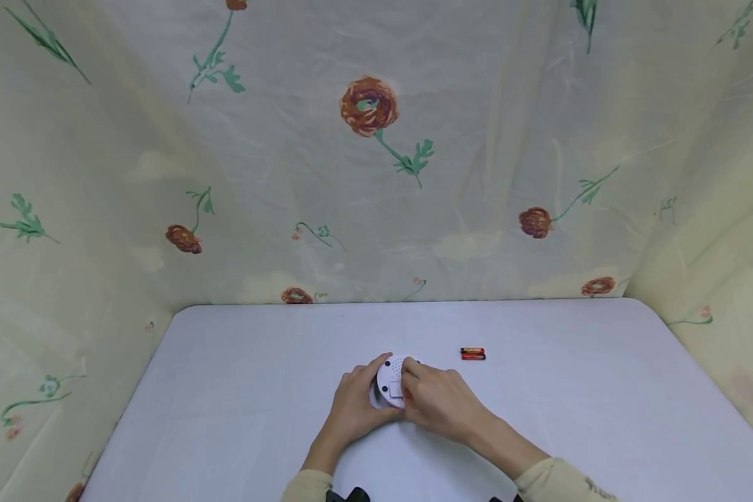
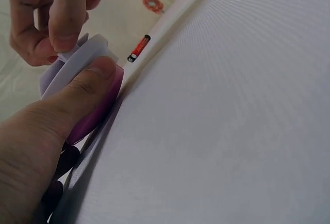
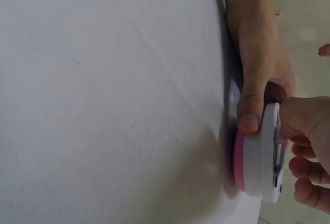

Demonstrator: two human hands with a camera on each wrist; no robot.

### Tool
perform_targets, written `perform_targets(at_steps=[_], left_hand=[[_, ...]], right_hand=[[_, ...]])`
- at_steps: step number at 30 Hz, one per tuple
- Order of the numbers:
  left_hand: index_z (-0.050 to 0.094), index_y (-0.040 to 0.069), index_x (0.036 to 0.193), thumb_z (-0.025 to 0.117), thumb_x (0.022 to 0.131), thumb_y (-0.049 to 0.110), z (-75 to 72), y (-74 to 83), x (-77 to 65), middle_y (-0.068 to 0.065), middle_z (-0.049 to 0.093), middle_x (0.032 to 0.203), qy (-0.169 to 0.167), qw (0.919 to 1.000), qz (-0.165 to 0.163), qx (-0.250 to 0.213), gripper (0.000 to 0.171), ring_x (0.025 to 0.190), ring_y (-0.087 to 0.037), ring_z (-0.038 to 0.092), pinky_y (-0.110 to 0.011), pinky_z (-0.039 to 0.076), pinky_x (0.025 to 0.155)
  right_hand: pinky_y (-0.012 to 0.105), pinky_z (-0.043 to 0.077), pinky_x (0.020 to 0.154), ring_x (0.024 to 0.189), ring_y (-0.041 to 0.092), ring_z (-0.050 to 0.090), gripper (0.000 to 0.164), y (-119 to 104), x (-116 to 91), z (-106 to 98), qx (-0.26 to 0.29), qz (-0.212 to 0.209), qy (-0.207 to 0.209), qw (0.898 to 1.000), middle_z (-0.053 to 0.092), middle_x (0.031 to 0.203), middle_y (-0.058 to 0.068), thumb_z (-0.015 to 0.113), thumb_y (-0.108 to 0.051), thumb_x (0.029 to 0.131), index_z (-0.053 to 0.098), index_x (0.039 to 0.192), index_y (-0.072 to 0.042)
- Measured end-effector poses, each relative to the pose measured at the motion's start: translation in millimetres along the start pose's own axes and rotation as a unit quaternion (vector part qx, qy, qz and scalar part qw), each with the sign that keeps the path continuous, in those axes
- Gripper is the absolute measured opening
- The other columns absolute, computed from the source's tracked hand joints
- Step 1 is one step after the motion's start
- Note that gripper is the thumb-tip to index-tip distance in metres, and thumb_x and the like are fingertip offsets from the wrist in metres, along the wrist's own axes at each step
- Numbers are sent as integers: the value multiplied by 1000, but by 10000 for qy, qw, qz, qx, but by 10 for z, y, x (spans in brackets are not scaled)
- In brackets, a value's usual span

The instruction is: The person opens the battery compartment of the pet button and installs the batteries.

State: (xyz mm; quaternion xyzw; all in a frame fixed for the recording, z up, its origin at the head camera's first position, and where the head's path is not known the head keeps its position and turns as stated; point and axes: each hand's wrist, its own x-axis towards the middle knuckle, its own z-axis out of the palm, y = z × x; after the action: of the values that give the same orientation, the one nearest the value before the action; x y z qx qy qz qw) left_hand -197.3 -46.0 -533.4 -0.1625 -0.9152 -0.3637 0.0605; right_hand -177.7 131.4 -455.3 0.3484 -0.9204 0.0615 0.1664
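Note:
A round white device with a pink lower part (image 3: 251, 162) lies face down on the table. Its white back (image 1: 389, 373) shows small holes, dark round feet and a rectangular battery compartment. My left hand (image 1: 356, 403) grips its rim from the left, thumb on the near side and fingers round the far side. Over the back, my right hand (image 1: 442, 401) has its fingers curled, with thumb and forefinger pinching the small white battery cover (image 2: 68, 53), partly hidden by the fingertips. Two red-and-black batteries (image 1: 473, 354) lie side by side to the right of the hands.
A white cloth covers the table (image 1: 238, 390). Floral curtains (image 1: 464, 139) hang behind the table and along both sides. Dark pieces of wrist gear (image 1: 356, 495) show at the bottom edge of the head view.

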Motion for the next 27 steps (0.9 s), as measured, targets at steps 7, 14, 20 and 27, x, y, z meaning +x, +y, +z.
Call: perform_targets(at_steps=[7,14,20,27], left_hand=[[43,31,141,82,59,57,5,-18,13,2,63,122,99,9999,37,35,94,99,-17,54,-30,40,78],[43,30,141,80,57,61,20,-32,17,4,62,123,98,9999,68,12,97,101,-15,55,-30,39,80],[42,32,141,79,57,63,23,-24,17,6,61,125,11,10000,-29,-23,97,102,-14,54,-29,39,80],[41,32,142,78,57,64,18,-17,12,5,61,124,-11,10000,-27,0,98,103,-14,54,-31,40,83]], right_hand=[[21,34,44,61,4,44,15,8,-25,-28,-72,57,23,10000,48,79,-8,71,-21,71,57,73,-17],[19,33,43,60,4,43,14,9,-80,-51,-53,74,27,10000,49,81,-8,71,-19,71,58,73,-16],[18,32,43,61,2,41,14,10,-118,-36,-101,-1,7,9999,47,81,-8,71,-18,71,58,75,-16],[16,30,43,60,1,39,11,16,-171,-43,-118,-108,102,9998,46,78,-9,71,-17,72,60,74,-17]])
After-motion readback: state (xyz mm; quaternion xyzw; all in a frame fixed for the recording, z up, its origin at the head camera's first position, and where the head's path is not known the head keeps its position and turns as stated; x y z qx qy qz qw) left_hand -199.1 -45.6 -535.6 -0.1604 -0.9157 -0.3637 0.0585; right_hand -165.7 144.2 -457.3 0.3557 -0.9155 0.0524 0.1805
